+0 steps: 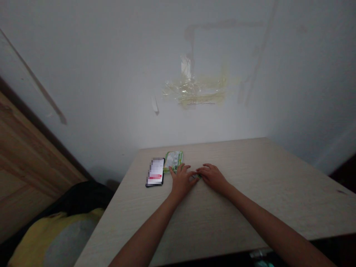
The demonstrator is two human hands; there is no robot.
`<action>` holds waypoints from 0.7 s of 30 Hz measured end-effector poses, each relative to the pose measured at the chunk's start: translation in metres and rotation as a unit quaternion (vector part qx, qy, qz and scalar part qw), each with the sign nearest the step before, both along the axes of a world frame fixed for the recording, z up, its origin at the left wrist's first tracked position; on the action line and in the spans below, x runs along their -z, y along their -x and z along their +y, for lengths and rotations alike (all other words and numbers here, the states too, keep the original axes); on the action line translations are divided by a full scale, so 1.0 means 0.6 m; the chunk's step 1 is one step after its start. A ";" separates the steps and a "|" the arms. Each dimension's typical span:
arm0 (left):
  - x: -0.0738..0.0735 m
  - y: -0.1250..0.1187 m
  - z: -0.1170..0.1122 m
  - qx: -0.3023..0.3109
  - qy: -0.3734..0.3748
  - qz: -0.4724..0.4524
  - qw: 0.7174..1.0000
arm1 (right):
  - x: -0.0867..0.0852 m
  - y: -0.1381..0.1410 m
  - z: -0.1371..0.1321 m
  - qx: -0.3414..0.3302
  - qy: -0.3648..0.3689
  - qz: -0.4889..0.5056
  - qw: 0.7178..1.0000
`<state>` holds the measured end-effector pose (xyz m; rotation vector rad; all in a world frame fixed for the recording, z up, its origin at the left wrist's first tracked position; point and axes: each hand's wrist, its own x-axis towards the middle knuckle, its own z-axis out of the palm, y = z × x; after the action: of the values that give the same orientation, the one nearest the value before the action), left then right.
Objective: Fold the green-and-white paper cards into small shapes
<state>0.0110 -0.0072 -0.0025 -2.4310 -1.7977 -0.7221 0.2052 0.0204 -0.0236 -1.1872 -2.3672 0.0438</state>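
Both my hands lie on a pale wooden table (250, 178), close together near its far left part. My left hand (182, 180) rests palm down with fingers stretched out, its fingertips touching the near edge of a green and white packet (174, 160). My right hand (213, 176) lies beside it, fingers bent toward the left hand. A small green thing (198, 175) shows between the two hands; I cannot make out what it is or which hand holds it. A phone (155, 172) with a lit screen lies left of the packet.
A white wall (111, 74) with old tape marks (194, 91) stands right behind the table. A wooden panel (25, 163) is at the left. A yellow, grey and black bundle (61, 226) lies below the table's left edge.
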 end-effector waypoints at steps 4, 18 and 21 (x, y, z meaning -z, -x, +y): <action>-0.002 0.002 0.000 0.006 -0.004 0.006 1.000 | -0.001 0.000 -0.001 0.000 -0.011 0.001 1.000; -0.006 0.004 -0.001 0.014 -0.020 0.056 0.998 | -0.008 0.000 -0.003 -0.008 0.005 0.016 1.000; -0.004 0.006 0.002 0.005 -0.002 0.048 0.999 | -0.008 0.002 -0.004 0.001 0.020 0.029 0.999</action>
<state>0.0075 -0.0057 0.0000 -2.4284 -1.7496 -0.5976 0.2040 0.0182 -0.0186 -1.1911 -2.3245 0.1231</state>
